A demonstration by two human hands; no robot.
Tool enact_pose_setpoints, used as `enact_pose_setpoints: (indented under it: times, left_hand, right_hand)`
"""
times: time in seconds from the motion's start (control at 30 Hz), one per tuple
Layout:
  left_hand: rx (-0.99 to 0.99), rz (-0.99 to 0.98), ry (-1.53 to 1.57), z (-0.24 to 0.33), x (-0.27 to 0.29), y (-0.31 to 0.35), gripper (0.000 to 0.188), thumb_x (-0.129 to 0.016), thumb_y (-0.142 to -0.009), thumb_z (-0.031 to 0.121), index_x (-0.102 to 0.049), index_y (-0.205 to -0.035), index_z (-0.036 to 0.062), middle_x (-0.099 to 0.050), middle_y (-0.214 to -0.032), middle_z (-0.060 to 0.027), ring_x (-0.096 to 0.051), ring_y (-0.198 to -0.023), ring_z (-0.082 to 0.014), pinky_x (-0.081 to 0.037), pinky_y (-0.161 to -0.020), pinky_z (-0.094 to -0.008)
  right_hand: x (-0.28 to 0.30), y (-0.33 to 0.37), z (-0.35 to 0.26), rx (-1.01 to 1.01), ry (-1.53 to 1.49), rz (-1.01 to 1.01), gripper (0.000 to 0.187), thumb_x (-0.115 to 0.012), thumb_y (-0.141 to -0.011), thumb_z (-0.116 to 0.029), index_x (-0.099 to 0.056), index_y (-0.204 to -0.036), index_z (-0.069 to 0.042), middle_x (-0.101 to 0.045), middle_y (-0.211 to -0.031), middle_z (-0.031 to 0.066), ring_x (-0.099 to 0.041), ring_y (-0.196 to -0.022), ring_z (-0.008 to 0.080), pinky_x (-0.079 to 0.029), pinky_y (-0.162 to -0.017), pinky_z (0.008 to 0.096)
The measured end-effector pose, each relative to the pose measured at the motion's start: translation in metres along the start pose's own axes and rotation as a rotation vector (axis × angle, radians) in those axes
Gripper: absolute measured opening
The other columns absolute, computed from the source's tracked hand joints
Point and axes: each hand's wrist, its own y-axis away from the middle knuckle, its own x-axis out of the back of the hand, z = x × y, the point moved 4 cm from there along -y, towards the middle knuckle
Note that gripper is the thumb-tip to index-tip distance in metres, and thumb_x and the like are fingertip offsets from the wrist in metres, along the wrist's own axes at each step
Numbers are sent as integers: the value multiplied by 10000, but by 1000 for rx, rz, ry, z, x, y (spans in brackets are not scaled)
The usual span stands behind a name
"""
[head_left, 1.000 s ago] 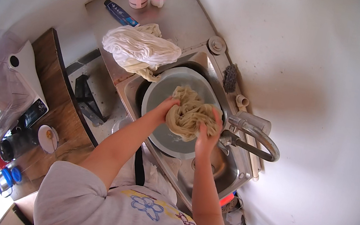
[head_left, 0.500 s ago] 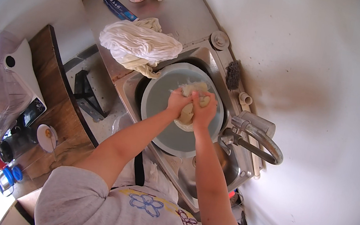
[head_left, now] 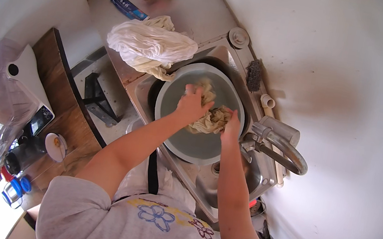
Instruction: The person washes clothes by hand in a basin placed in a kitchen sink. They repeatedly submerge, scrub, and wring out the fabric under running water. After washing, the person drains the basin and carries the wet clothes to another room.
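Left hand (head_left: 193,105): grip spread, against tan cloth (head_left: 215,121) in basin (head_left: 186,157) of water. Right hand (head_left: 231,127): grip pinching cloth's right edge. White cloth (head_left: 151,44) beside sink.

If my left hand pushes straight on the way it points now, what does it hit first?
Probably the bunched beige cloth at the left hand's fingers, and past that the far rim of the grey basin. Depth is unclear from this one view.

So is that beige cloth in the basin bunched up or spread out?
Bunched up: the beige cloth shows crumpled folds between the left hand and the right hand.
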Motion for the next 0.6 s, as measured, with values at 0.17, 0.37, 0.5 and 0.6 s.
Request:
enact_pose_setpoints:
  times: [0.17,0.37,0.5,0.6]
  left_hand:
    - [122,-134,-229,-30,-34,3,904,-593,-859,360,6,-1506,162,36,-1529,-249,-398,-1194,-519,-400,-982,-506]
    - [137,-545,-448,-43,-71,-4,909,-579,-860,235,55,-1512,248,170,-1544,-183,-123,-1367,-519,-210,-1109,-541]
    - [94,-550,-347,-98,-120,-39,898,-583,-856,222,26,-1513,280,131,-1549,-200,-51,-1412,-454,-114,-1139,-533]
    - [52,-546,-234,-71,-125,-50,844,-597,-853,257,-74,-1515,236,63,-1548,-229,-16,-1420,-432,-74,-1147,-512]
  right_hand:
    - [-1,22,19,654,1142,206,446,-547,-913,-325,-537,-1210,7,-362,-1389,201,-377,-1282,346,-361,-1013,487]
    - [-27,18,70,715,1833,-253,850,-762,-636,-511,-498,-1331,-99,-255,-1490,205,-176,-1410,358,-125,-1105,599]
    - [-42,-14,103,648,2023,-275,875,-718,-646,-559,-481,-1348,-94,-316,-1472,178,-201,-1399,359,-110,-1114,575]
    - [-9,-55,115,770,1848,-201,801,-709,-681,-504,-493,-1325,-81,-443,-1379,182,-333,-1332,360,-226,-1081,532]
